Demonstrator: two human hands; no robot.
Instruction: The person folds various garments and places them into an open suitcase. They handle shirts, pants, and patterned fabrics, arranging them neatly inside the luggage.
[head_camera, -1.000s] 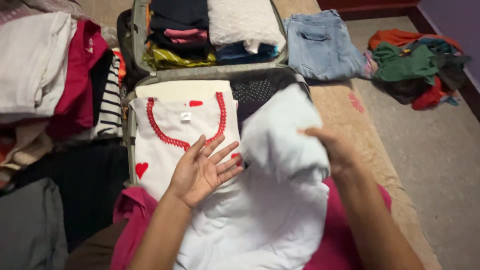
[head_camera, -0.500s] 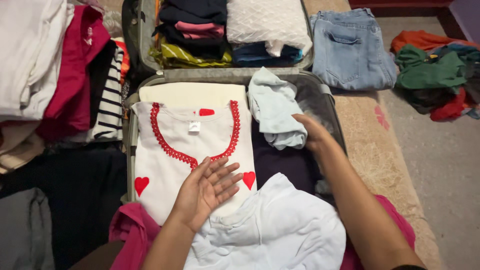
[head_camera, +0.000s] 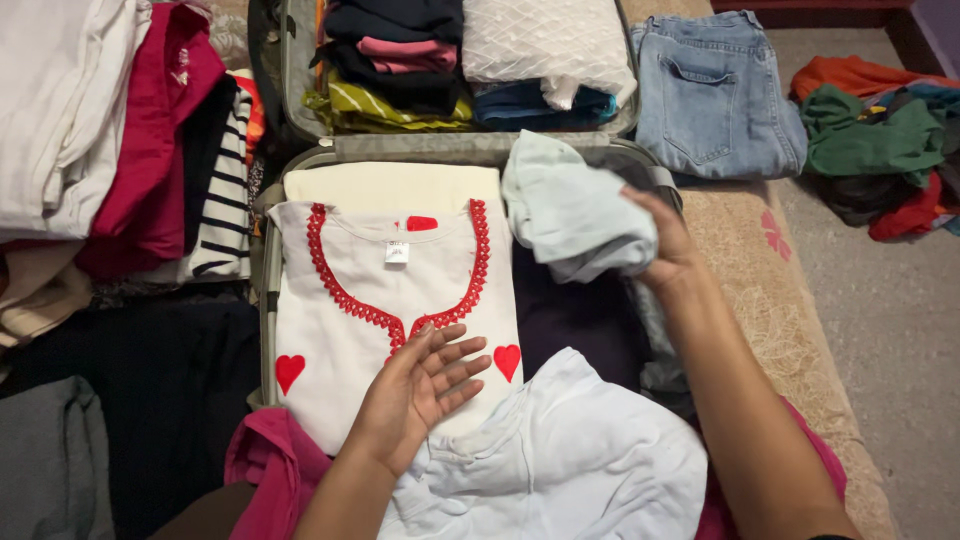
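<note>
Head view: the right hand (head_camera: 668, 240) grips a folded pale blue cloth (head_camera: 575, 210), thumb over its right edge and the other fingers hidden under it, holding it over the right half of the open grey suitcase (head_camera: 268, 270). The left hand (head_camera: 420, 390) lies flat, fingers (head_camera: 462, 365) loosely spread, on a white top (head_camera: 370, 300) with red lace neckline and red hearts (packed in the left half). A crumpled white garment (head_camera: 570, 460) sits on the lap just beside that hand. Folded jeans (head_camera: 710, 90) lie right of the suitcase lid
</note>
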